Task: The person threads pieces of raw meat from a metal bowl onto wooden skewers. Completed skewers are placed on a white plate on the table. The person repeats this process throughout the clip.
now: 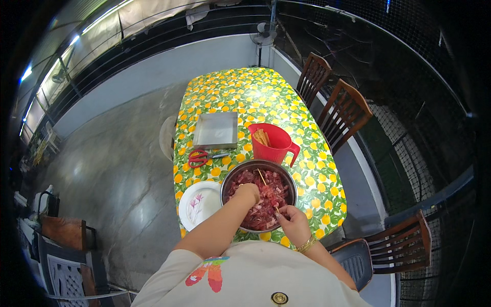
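Note:
A metal bowl (294,192) of raw cut meat (274,184) stands right in front of me at the table's near end. My left hand (249,192) reaches down into the meat, its fingers mostly hidden behind the wrist and among the pieces. At the bowl's right rim my right hand (293,222) pinches a thin wooden skewer (277,210) between thumb and fingers; most of this skewer is hidden. Another wooden skewer (262,177) leans out of the meat towards the bowl's far side. What the left fingers grip cannot be seen.
Left of the bowl lies a white plate (195,209) with a pink flower print. Beyond are red-handled scissors (203,156), a square metal tray (216,130) and a red plastic jug (268,149) holding skewers. Wooden chairs (343,111) line the patterned tablecloth's (245,92) right side.

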A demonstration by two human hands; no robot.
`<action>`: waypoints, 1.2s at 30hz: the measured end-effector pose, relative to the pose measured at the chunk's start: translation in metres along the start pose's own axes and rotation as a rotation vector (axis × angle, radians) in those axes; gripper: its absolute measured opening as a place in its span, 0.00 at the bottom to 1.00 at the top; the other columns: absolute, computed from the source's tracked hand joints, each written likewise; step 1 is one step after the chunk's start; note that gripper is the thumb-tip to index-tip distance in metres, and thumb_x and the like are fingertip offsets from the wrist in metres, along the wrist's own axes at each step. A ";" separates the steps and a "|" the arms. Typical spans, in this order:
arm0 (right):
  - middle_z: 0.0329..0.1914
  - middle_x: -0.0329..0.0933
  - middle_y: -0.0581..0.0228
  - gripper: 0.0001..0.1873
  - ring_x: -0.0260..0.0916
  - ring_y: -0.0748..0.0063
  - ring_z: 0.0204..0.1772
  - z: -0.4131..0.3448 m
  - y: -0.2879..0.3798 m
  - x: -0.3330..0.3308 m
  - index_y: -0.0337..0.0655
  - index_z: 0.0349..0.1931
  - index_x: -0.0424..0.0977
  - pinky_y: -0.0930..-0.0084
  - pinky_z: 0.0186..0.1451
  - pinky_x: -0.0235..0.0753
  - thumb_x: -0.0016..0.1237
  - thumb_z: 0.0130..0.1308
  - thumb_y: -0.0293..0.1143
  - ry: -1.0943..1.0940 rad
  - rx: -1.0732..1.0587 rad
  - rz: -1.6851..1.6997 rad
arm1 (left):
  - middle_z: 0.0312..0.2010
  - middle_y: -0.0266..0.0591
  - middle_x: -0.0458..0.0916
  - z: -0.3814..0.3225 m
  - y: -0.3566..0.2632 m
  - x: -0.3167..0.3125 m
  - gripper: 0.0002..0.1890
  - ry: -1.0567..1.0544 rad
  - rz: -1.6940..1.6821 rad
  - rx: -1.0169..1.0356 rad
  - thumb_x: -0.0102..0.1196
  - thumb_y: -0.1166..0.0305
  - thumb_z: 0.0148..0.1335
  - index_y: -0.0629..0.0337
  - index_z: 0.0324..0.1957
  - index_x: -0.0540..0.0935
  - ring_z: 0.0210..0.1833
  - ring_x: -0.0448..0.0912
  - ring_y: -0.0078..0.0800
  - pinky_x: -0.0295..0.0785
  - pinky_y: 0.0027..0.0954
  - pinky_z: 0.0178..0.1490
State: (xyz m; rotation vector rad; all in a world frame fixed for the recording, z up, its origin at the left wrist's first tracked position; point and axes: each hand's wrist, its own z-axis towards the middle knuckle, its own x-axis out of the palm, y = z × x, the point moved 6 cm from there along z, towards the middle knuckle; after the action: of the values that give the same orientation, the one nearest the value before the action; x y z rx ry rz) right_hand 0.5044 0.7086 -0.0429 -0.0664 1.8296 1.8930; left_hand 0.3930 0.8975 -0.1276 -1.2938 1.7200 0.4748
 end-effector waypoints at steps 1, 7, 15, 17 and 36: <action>0.28 0.79 0.58 0.06 0.76 0.71 0.32 0.000 0.001 -0.003 0.32 0.37 0.77 0.74 0.35 0.75 0.55 0.66 0.27 -0.005 0.000 -0.035 | 0.49 0.55 0.84 0.001 0.004 -0.001 0.21 -0.017 -0.013 0.032 0.57 0.52 0.63 0.60 0.46 0.85 0.52 0.82 0.49 0.76 0.44 0.55; 0.28 0.80 0.60 0.08 0.74 0.73 0.29 -0.008 -0.015 -0.005 0.33 0.37 0.76 0.74 0.34 0.74 0.55 0.67 0.30 0.022 0.202 0.071 | 0.44 0.42 0.84 -0.011 0.033 0.013 0.12 0.316 -1.502 0.037 0.48 0.62 0.74 0.56 0.51 0.78 0.46 0.83 0.36 0.77 0.48 0.51; 0.28 0.80 0.53 0.08 0.79 0.57 0.31 -0.012 0.010 0.009 0.37 0.36 0.77 0.65 0.35 0.76 0.56 0.64 0.32 0.159 0.069 -0.173 | 0.59 0.51 0.78 -0.017 0.031 0.004 0.11 0.436 -2.064 0.238 0.53 0.74 0.69 0.56 0.52 0.75 0.61 0.77 0.50 0.73 0.56 0.62; 0.29 0.80 0.51 0.08 0.79 0.52 0.32 -0.011 0.016 0.009 0.39 0.36 0.78 0.63 0.36 0.76 0.56 0.63 0.33 0.166 0.051 -0.211 | 0.59 0.52 0.77 -0.020 0.031 -0.001 0.11 0.415 -2.094 0.300 0.54 0.72 0.68 0.56 0.52 0.76 0.62 0.76 0.51 0.71 0.57 0.63; 0.26 0.78 0.50 0.06 0.77 0.46 0.31 -0.010 0.028 0.007 0.40 0.32 0.77 0.57 0.32 0.74 0.56 0.61 0.32 0.107 -0.101 -0.301 | 0.45 0.43 0.84 -0.032 0.029 -0.028 0.14 -0.133 -1.473 0.305 0.45 0.60 0.76 0.60 0.49 0.76 0.48 0.83 0.33 0.79 0.38 0.50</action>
State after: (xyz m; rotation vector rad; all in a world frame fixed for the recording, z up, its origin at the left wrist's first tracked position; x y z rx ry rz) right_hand 0.4846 0.7022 -0.0204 -0.4598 1.6803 1.7943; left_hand 0.3546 0.9002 -0.0933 -1.8121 0.3657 -0.5318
